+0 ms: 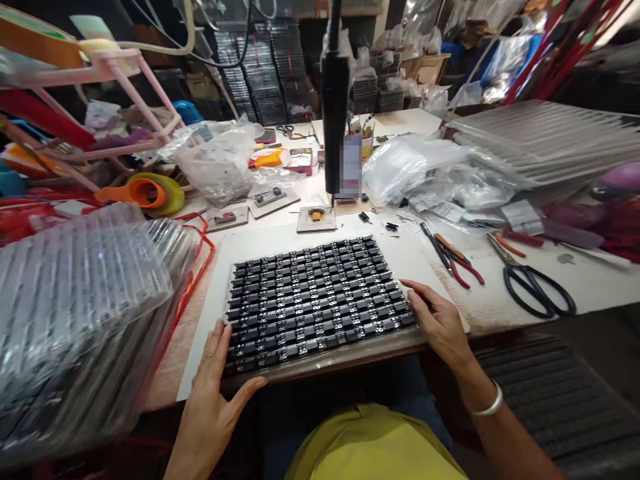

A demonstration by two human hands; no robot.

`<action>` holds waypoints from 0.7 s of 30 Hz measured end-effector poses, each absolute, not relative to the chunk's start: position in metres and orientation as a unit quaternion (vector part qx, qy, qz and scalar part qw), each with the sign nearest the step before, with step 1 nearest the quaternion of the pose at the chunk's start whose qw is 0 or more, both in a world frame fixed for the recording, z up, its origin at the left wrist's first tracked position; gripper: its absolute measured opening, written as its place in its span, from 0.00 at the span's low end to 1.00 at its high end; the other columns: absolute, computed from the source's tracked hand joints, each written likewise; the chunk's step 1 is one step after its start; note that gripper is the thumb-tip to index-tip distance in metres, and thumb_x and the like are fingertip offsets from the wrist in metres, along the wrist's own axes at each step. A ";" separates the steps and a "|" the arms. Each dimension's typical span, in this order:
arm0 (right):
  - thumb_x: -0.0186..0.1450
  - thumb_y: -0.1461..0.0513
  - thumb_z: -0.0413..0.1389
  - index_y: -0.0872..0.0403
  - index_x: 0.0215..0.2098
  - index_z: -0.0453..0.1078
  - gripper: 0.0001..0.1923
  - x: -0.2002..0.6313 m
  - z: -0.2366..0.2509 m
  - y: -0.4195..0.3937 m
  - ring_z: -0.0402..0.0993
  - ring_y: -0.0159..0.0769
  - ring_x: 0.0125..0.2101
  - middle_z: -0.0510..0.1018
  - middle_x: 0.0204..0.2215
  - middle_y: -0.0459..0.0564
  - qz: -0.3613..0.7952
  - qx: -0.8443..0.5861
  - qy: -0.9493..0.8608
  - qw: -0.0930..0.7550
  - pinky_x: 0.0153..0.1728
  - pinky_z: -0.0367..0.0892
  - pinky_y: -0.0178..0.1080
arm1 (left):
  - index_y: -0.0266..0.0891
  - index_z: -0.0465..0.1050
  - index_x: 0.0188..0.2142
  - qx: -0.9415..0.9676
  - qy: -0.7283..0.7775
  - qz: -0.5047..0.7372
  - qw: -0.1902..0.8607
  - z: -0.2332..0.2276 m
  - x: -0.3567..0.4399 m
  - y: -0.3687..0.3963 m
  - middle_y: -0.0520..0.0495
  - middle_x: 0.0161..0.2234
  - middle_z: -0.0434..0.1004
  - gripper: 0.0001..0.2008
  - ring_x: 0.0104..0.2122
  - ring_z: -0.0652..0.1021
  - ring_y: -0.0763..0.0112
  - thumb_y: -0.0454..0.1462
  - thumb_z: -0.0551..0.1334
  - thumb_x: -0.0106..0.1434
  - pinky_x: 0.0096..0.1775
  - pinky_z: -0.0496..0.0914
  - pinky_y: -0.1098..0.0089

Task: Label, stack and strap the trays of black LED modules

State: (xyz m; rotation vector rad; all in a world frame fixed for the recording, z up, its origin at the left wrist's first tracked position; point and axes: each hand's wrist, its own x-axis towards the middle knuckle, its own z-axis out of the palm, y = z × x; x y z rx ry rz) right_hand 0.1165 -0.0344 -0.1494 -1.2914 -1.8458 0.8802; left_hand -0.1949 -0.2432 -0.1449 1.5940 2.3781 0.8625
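Left hand (213, 393) and right hand (440, 327) clasp opposite ends of the clear plastic tray of black components (320, 300), its long axis spanning between them.

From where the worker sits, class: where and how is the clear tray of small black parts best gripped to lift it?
Grip the tray by its two short side edges, one hand from each side, as the left hand and right hand sit now. It is wide, flat and thin, with loose black parts filling the top, so probably only the rims are safe, and a two-sided hold should keep it level.
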 end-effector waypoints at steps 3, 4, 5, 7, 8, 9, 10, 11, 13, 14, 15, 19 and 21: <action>0.66 0.53 0.50 0.55 0.48 0.71 0.19 0.116 -0.148 -0.035 0.70 0.34 0.32 0.75 0.32 0.49 0.334 -0.496 -0.721 0.350 0.37 0.66 0.38 | 0.51 0.42 0.66 0.540 0.790 0.282 0.067 -0.145 -0.196 -0.242 0.48 0.67 0.44 0.39 0.65 0.52 0.57 0.50 0.58 0.60 0.62 0.48 0.51; 0.65 0.53 0.51 0.55 0.48 0.71 0.19 0.115 -0.148 -0.036 0.69 0.33 0.29 0.73 0.29 0.47 0.328 -0.495 -0.725 0.349 0.35 0.66 0.37 | 0.51 0.42 0.66 0.543 0.790 0.278 0.065 -0.144 -0.195 -0.242 0.48 0.67 0.44 0.38 0.65 0.52 0.57 0.50 0.58 0.60 0.62 0.48 0.51; 0.65 0.53 0.52 0.55 0.48 0.71 0.19 0.115 -0.148 -0.036 0.67 0.32 0.27 0.72 0.27 0.46 0.322 -0.492 -0.729 0.349 0.34 0.65 0.37 | 0.51 0.42 0.66 0.544 0.791 0.274 0.063 -0.144 -0.195 -0.241 0.48 0.67 0.44 0.38 0.65 0.52 0.57 0.50 0.58 0.60 0.62 0.48 0.51; 0.64 0.54 0.53 0.55 0.48 0.71 0.18 0.113 -0.148 -0.036 0.66 0.32 0.26 0.70 0.25 0.45 0.315 -0.484 -0.736 0.353 0.32 0.64 0.36 | 0.51 0.42 0.66 0.546 0.792 0.266 0.059 -0.143 -0.195 -0.240 0.49 0.67 0.44 0.38 0.64 0.52 0.56 0.50 0.58 0.60 0.62 0.48 0.51; 0.64 0.54 0.54 0.55 0.48 0.71 0.17 0.113 -0.148 -0.036 0.65 0.32 0.26 0.69 0.25 0.45 0.312 -0.480 -0.739 0.355 0.32 0.64 0.36 | 0.51 0.42 0.66 0.547 0.793 0.263 0.057 -0.142 -0.194 -0.239 0.49 0.67 0.44 0.38 0.64 0.53 0.56 0.50 0.58 0.60 0.62 0.49 0.50; 0.64 0.55 0.54 0.55 0.48 0.70 0.17 0.113 -0.148 -0.035 0.65 0.32 0.27 0.69 0.25 0.44 0.310 -0.477 -0.741 0.357 0.32 0.64 0.36 | 0.52 0.43 0.66 0.547 0.794 0.261 0.055 -0.142 -0.194 -0.238 0.49 0.67 0.43 0.38 0.64 0.53 0.56 0.51 0.58 0.60 0.62 0.49 0.50; 0.64 0.55 0.54 0.54 0.48 0.70 0.17 0.113 -0.148 -0.035 0.65 0.32 0.27 0.69 0.25 0.44 0.308 -0.473 -0.743 0.359 0.32 0.64 0.36 | 0.52 0.43 0.66 0.546 0.795 0.258 0.054 -0.141 -0.193 -0.238 0.49 0.67 0.43 0.38 0.64 0.53 0.55 0.51 0.58 0.60 0.62 0.49 0.50; 0.64 0.56 0.54 0.55 0.48 0.70 0.17 0.112 -0.149 -0.034 0.65 0.32 0.27 0.69 0.25 0.44 0.305 -0.470 -0.746 0.361 0.32 0.64 0.36 | 0.52 0.43 0.65 0.544 0.797 0.256 0.054 -0.141 -0.193 -0.238 0.50 0.67 0.43 0.38 0.64 0.53 0.55 0.51 0.58 0.60 0.62 0.49 0.50; 0.64 0.56 0.54 0.55 0.48 0.70 0.17 0.112 -0.149 -0.033 0.65 0.32 0.27 0.69 0.25 0.44 0.299 -0.465 -0.750 0.364 0.32 0.64 0.37 | 0.52 0.43 0.65 0.540 0.801 0.252 0.057 -0.141 -0.192 -0.238 0.50 0.67 0.43 0.38 0.64 0.53 0.55 0.51 0.58 0.60 0.62 0.49 0.50; 0.64 0.57 0.54 0.55 0.48 0.70 0.17 0.112 -0.149 -0.033 0.65 0.32 0.26 0.69 0.25 0.44 0.296 -0.462 -0.752 0.365 0.32 0.64 0.37 | 0.52 0.43 0.65 0.538 0.803 0.250 0.059 -0.141 -0.192 -0.238 0.50 0.67 0.43 0.38 0.64 0.53 0.55 0.51 0.58 0.59 0.62 0.48 0.50; 0.64 0.57 0.54 0.55 0.48 0.70 0.17 0.112 -0.150 -0.033 0.65 0.32 0.27 0.69 0.25 0.44 0.292 -0.461 -0.754 0.366 0.33 0.64 0.37 | 0.52 0.43 0.65 0.536 0.805 0.248 0.062 -0.141 -0.192 -0.238 0.50 0.67 0.42 0.38 0.64 0.52 0.55 0.51 0.58 0.59 0.62 0.48 0.50; 0.64 0.57 0.55 0.56 0.48 0.70 0.17 0.113 -0.149 -0.033 0.64 0.32 0.27 0.69 0.25 0.44 0.285 -0.458 -0.758 0.367 0.33 0.64 0.37 | 0.51 0.43 0.66 0.530 0.809 0.245 0.067 -0.142 -0.193 -0.238 0.50 0.68 0.42 0.39 0.65 0.52 0.56 0.51 0.58 0.59 0.63 0.47 0.51; 0.63 0.57 0.55 0.56 0.48 0.70 0.17 0.113 -0.149 -0.033 0.65 0.32 0.27 0.69 0.24 0.44 0.284 -0.460 -0.757 0.367 0.33 0.64 0.37 | 0.51 0.43 0.65 0.528 0.810 0.249 0.065 -0.143 -0.193 -0.238 0.50 0.68 0.42 0.39 0.65 0.52 0.56 0.51 0.58 0.59 0.63 0.47 0.51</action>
